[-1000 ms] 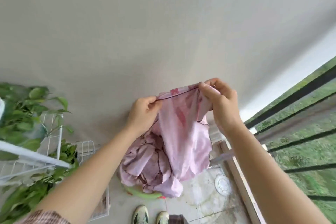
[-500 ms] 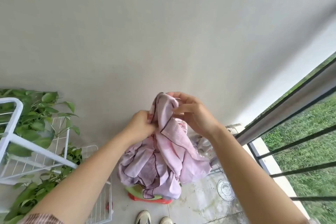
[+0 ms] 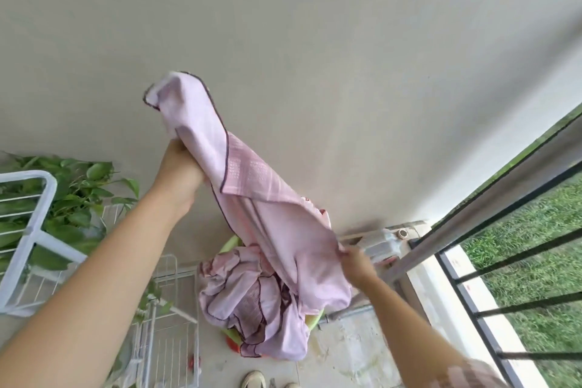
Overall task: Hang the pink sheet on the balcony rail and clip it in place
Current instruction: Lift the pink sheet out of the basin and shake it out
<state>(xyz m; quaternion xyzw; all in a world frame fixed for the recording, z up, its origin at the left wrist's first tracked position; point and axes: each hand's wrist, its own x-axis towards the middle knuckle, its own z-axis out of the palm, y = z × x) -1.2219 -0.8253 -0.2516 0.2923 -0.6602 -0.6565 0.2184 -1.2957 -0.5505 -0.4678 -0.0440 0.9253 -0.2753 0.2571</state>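
Your left hand (image 3: 182, 173) grips the pink sheet (image 3: 252, 220) high; your right hand (image 3: 356, 261) pinches its lower edge. The sheet slants down toward the balcony rail (image 3: 491, 195), which lies nearer your right hand

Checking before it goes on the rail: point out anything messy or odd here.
Nothing is damaged. The pink sheet is still bunched: left hand lifts one end, right hand pinches an edge, the rest heaped in the green basin.
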